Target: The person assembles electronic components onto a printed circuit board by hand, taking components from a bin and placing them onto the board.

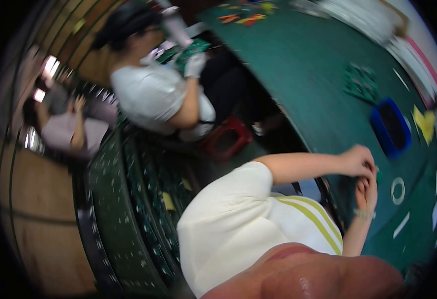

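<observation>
The fingers of the left hand curl down nearly closed against those of the right hand, which are bent upward; a small green piece shows at their far edge, just nearer the person than the blue bin, but blur hides which hand, if either, grips it. The blue bin stands on the green bench, its inside dark, any contents too unclear to tell. The left forearm reaches across almost level below the bin's near end; the right rises steeply toward it, a pale bracelet at the wrist. Nearer the person than the bin lies a white ring; just right of it, a yellow sheet; beyond its far left corner, a green cell-like piece. Well left of the bin, a co-worker's gloved hand holds a green board.
</observation>
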{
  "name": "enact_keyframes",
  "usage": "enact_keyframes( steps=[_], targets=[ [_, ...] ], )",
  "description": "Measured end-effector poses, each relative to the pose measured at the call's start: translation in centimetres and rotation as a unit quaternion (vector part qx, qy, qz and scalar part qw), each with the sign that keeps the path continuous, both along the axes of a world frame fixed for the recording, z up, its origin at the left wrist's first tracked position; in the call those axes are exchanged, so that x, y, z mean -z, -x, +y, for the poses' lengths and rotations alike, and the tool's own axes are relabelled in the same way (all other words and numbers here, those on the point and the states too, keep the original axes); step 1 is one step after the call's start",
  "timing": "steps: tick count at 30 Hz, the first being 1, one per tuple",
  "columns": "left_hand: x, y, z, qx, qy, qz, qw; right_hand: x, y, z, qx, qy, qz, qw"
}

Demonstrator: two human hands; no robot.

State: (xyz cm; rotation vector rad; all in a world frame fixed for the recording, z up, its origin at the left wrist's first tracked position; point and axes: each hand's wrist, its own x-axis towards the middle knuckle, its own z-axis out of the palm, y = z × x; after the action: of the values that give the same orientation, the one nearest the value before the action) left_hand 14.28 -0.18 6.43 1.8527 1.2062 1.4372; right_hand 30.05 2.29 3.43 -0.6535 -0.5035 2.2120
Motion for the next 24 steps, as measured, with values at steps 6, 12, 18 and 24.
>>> enact_keyframes(
  steps=[6,12,18,24],
  targets=[
    [-0.2,1.0,-1.2,-0.073,-0.052,0.091,0.992,0.1,0.8,0.9,-0.051,-0.006,-0.003,0.999],
    [-1.1,1.2,-1.4,-0.056,0.071,-0.099,0.991,-2.4,1.0,0.5,-0.023,-0.079,-0.059,0.995],
    [2.2,1.0,0.8,-0.139,-0.047,0.080,0.986,-0.4,-2.9,3.4,0.008,-0.069,-0.067,0.995],
    [4.4,0.2,2.5,-0.109,0.035,0.326,0.939,-2.7,-3.4,2.9,0.051,-0.113,-0.192,0.974]
  ],
)
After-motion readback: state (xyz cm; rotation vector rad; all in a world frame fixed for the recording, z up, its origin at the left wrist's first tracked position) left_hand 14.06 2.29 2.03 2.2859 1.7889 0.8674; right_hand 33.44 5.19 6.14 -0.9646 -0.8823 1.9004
